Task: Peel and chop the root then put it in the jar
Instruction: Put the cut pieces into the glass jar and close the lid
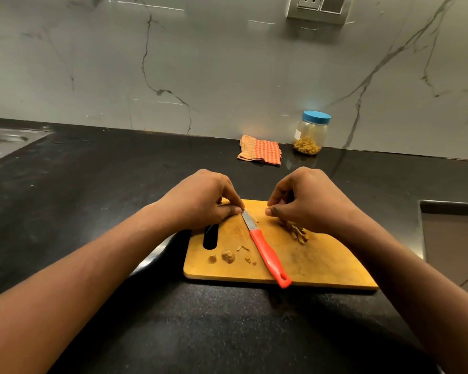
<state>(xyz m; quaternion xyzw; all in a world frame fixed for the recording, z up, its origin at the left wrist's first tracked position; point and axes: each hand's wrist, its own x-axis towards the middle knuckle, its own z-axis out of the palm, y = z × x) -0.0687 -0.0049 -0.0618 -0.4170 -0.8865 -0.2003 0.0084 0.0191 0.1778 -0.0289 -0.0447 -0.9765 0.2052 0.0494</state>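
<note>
An orange wooden cutting board [316,265] lies on the black counter. A knife with a red handle [269,256] rests on it, blade pointing away from me. My left hand [203,201] has its fingers curled, and thumb and forefinger pinch at the blade tip. My right hand [311,203] hovers over the board's far right, fingers curled toward the thumb; what they hold is hidden. A pile of chopped root strips [296,232] lies under its palm. Root scraps and peel [228,256] sit near the board's slot. The blue-lidded jar [311,136] stands closed by the wall, with chopped pieces inside.
A folded orange checked cloth [260,151] lies left of the jar by the marble wall. A steel sink [3,143] is at the far left. A recessed edge [451,206] borders the counter on the right. A wall socket [319,6] is above.
</note>
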